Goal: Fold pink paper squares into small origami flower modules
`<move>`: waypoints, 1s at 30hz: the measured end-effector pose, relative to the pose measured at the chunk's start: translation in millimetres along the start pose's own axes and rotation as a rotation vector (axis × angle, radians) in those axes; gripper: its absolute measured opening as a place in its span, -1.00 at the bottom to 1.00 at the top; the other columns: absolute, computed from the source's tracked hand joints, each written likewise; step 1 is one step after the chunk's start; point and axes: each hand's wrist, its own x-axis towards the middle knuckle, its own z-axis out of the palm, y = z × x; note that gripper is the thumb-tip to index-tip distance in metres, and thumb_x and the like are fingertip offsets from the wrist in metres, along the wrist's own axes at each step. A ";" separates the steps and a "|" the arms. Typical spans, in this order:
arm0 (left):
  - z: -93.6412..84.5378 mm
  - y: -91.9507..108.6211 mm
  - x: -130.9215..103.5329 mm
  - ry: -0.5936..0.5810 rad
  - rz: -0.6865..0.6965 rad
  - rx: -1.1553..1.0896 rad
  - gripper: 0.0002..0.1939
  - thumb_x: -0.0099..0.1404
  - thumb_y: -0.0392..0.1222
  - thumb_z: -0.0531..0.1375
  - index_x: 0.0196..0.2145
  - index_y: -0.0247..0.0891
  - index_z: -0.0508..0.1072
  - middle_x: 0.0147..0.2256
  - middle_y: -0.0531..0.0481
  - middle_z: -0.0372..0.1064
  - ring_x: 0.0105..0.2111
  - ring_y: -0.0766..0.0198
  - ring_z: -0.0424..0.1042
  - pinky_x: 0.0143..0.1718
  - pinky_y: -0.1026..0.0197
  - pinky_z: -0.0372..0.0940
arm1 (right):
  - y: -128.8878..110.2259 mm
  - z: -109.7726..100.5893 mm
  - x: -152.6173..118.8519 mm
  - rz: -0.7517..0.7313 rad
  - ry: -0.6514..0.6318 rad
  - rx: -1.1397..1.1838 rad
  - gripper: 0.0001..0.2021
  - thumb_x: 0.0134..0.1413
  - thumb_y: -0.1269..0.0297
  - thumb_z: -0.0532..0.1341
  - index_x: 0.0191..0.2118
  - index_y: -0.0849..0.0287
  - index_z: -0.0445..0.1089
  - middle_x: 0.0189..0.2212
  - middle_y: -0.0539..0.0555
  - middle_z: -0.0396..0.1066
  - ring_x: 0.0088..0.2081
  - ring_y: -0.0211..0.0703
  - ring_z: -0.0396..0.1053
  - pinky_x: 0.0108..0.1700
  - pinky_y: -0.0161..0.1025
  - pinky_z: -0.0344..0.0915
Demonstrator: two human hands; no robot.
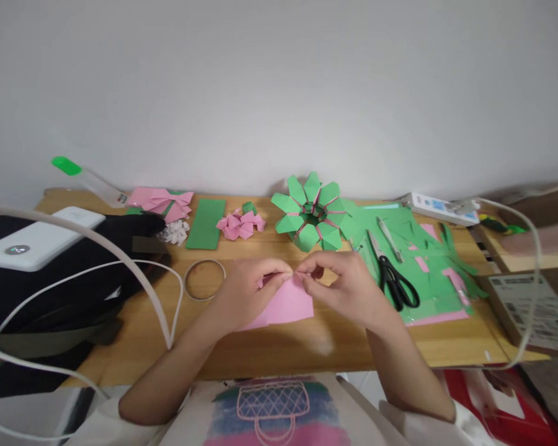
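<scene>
A sheet of pink paper is between my hands over the wooden table's front half. The fingers of my left hand pinch its upper edge from the left. Close beside them, my right hand pinches the same edge, thumb and index finger pressed together. The two sets of fingertips almost touch. Behind my hands stands a green folded-paper flower with pink seams. Folded pink paper pieces lie to its left, next to a green paper rectangle.
Black scissors and a cutter rest on green paper sheets at the right. A tape ring lies left of my hands. White cables, a power bank and black cloth occupy the left; a power strip is back right.
</scene>
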 end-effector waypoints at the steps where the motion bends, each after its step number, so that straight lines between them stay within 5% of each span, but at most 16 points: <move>1: 0.3 1.1 0.8 -0.018 0.004 0.008 -0.81 0.24 -0.34 0.13 -0.46 -0.23 0.51 -0.48 0.13 0.51 -0.49 0.38 0.43 -0.43 0.35 0.23 | 0.6 -2.5 -0.9 0.006 -0.012 0.001 -0.91 0.02 0.46 0.23 -0.44 0.17 0.45 -0.54 -0.06 0.47 -0.50 -0.35 0.34 -0.41 -0.39 0.26; 8: 0.8 3.6 3.4 -0.049 -0.058 -0.065 -0.83 0.25 -0.31 0.13 -0.46 -0.24 0.49 -0.45 0.11 0.52 -0.46 0.36 0.42 -0.39 0.34 0.25 | 12.7 -20.9 -13.7 0.103 0.083 0.111 -0.89 0.04 0.37 0.26 -0.48 0.20 0.46 -0.57 -0.03 0.46 -0.52 -0.33 0.34 -0.46 -0.38 0.27; 18: 13.2 9.0 7.7 -0.098 -0.079 -0.158 -0.82 0.27 -0.23 0.13 -0.44 -0.25 0.50 -0.44 0.04 0.52 -0.43 0.30 0.45 -0.41 0.31 0.27 | 16.1 -4.9 -19.8 0.055 0.115 0.111 -0.85 0.12 0.28 0.25 -0.44 0.16 0.49 -0.54 -0.02 0.49 -0.50 -0.30 0.37 -0.46 -0.36 0.28; 30: 6.9 8.1 4.2 -0.136 -0.130 -0.186 -0.82 0.25 -0.23 0.14 -0.47 -0.27 0.49 -0.50 0.02 0.46 -0.47 0.32 0.38 -0.46 0.32 0.24 | 22.1 -14.8 -34.3 0.121 0.180 0.224 -0.85 0.07 0.28 0.28 -0.47 0.18 0.48 -0.57 -0.02 0.48 -0.51 -0.30 0.38 -0.46 -0.36 0.28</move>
